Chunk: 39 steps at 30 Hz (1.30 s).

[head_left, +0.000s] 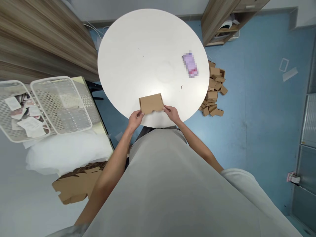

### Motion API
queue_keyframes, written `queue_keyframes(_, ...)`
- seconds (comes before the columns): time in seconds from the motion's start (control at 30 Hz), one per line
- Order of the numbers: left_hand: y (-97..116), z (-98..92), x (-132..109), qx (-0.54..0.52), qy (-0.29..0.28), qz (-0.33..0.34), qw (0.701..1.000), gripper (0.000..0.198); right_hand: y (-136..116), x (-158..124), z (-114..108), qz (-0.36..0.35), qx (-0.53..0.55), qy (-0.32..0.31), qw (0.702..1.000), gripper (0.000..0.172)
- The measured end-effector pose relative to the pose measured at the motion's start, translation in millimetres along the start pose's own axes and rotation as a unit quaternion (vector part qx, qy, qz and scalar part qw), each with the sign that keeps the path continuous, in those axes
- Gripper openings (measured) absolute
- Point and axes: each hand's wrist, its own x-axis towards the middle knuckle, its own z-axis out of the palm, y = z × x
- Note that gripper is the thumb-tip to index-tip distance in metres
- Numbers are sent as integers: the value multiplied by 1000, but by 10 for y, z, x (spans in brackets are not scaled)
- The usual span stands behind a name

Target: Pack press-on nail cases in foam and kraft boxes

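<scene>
A small brown cardboard box (151,103) lies flat near the front edge of the round white table (128,49), its lid down and a notch in its near side. At its near left corner, my left hand (135,120) pinches the cardboard between thumb and fingers. My right hand (172,113) grips the near right corner the same way. The box's inside is hidden.
A blurred purple object (190,64) lies at the table's right. Small boxes (213,85) are heaped on the floor beyond. Left are white baskets (61,105), one holding papers, white wrapping (69,149) and flat cardboard blanks (76,186). A wooden cabinet (219,19) stands behind.
</scene>
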Motion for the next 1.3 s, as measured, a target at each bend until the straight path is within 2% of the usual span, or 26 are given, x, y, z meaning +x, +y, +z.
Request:
queue_keyframes(0.1, 126, -27, -63, -11, 4, 19, 1000, 48, 1, -16, -85, -8, 43, 35, 998, 47)
queue_keyframes(0.23, 337, -47, -166, -23, -6, 44, 999, 49, -11, -119, -239, -16, 88, 41, 995, 56)
queue_keyframes(0.37, 535, 3, -240, -9, -19, 63, 998, 51, -30, -273, -450, 3, 64, 81, 995, 61)
queue_keyframes(0.47, 607, 122, -219, 19, -34, 53, 998, 54, -4, -321, -575, 31, 43, 101, 993, 61)
queue_keyframes(0.57, 582, 273, -127, 42, -45, 31, 998, 54, 88, -268, -627, 57, 44, 93, 993, 58)
queue_keyframes(0.67, 490, 385, -20, 39, -33, 14, 999, 41, 225, -154, -619, 69, 62, 72, 993, 50)
queue_keyframes(0.77, 409, 432, 47, 15, -22, -4, 1000, 29, 344, -65, -590, 70, 60, 70, 993, 45)
queue_keyframes(0.9, 410, 457, 67, -6, -15, -18, 1000, 26, 411, -34, -570, 66, 51, 70, 994, 44)
queue_keyframes(1.1, 475, 520, 71, -9, 20, -35, 999, 37, 435, 16, -587, 53, 37, 61, 996, 39)
queue_keyframes(1.3, 398, 495, 141, -28, 32, -73, 996, 53, 481, 123, -608, 70, 61, 23, 995, 41)
